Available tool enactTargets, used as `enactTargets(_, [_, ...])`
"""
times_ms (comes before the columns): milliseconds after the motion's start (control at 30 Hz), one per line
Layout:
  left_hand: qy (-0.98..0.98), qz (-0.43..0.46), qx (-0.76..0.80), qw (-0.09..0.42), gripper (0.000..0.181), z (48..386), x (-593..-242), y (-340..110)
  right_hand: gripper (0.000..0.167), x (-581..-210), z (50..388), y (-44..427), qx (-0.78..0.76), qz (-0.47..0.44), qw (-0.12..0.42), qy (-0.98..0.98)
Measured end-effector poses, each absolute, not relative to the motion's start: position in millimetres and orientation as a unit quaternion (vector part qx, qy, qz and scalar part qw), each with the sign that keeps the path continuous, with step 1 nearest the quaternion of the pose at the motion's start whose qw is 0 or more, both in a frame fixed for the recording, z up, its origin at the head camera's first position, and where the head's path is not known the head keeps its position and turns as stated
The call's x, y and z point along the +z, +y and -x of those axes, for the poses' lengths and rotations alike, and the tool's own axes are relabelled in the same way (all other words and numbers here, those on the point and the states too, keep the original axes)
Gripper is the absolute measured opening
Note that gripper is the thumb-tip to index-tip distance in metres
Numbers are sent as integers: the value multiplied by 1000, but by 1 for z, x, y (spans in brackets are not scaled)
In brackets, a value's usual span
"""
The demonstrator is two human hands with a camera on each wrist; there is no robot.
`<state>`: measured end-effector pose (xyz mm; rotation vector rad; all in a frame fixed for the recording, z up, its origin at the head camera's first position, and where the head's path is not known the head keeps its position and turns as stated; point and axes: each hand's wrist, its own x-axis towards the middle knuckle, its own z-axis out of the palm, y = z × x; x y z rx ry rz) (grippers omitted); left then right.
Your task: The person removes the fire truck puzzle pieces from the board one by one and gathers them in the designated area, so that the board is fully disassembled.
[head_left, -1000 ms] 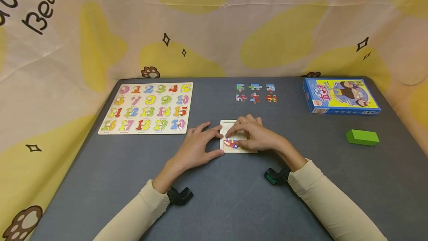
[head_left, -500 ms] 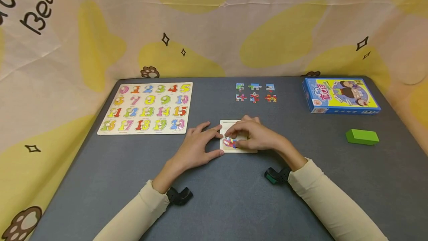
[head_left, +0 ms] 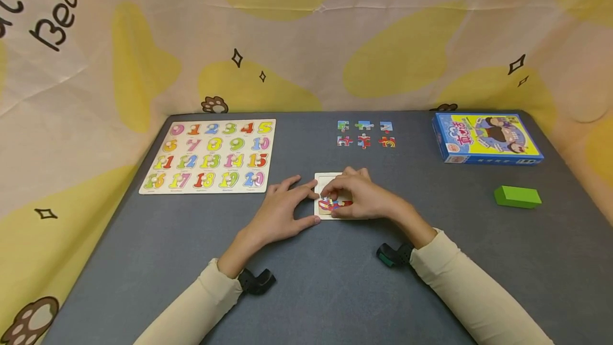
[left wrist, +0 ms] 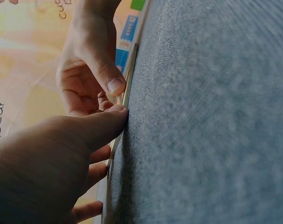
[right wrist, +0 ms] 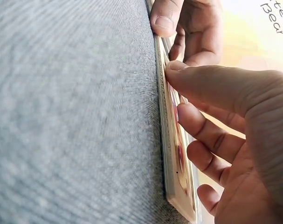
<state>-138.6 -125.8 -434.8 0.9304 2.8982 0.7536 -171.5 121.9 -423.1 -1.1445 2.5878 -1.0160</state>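
A small pale puzzle board (head_left: 323,179) lies flat near the middle of the table, with red and blue picture pieces along its near side. My left hand (head_left: 282,212) rests at the board's left edge, thumb at the near corner and fingers spread loosely along the side. Over the board, my right hand (head_left: 366,196) curls thumb and fingers about a red puzzle piece (head_left: 328,205) and covers the board's right part. In the right wrist view, the right thumb and fingertips touch the board's coloured face (right wrist: 179,149), low against its surface. How firmly the piece is held is hard to see.
A number puzzle board (head_left: 208,170) lies at the back left. Several loose jigsaw pieces (head_left: 364,126) are laid in two rows behind the small board. At the right are a blue and yellow box (head_left: 488,137) and a green block (head_left: 518,196).
The right thumb has shifted slightly left and toward the near edge, and more of the red picture shows beneath the hand. The left hand stays put.
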Motion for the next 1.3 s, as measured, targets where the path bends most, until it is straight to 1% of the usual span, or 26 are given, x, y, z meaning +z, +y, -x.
enactTargets(200, [925,-293,242,6,43,138,-434,-126,34,-423,175,127,-358,380,73,850])
enactTargets(400, [928,-288,236,11,43,139,-435,-126,34,-417,182,137,-376,352,77,854])
enactTargets(567, [929,-283,237,24,43,138,-434,-127,37,-419,191,148,-389,319,56,862])
enactTargets(700, [928,-284,240,22,42,137,-433,-126,37,-425,201,156,-405,298,37,864])
enactTargets(900, [929,-282,238,28,43,136,-431,-124,38,-430,216,164,-413,270,39,869])
enactTargets(1067, [929,-282,236,29,44,137,-432,-124,38,-430,227,163,-398,265,21,878])
enactTargets(1300, [930,-282,233,27,43,138,-433,-124,39,-429,237,156,-352,250,11,902])
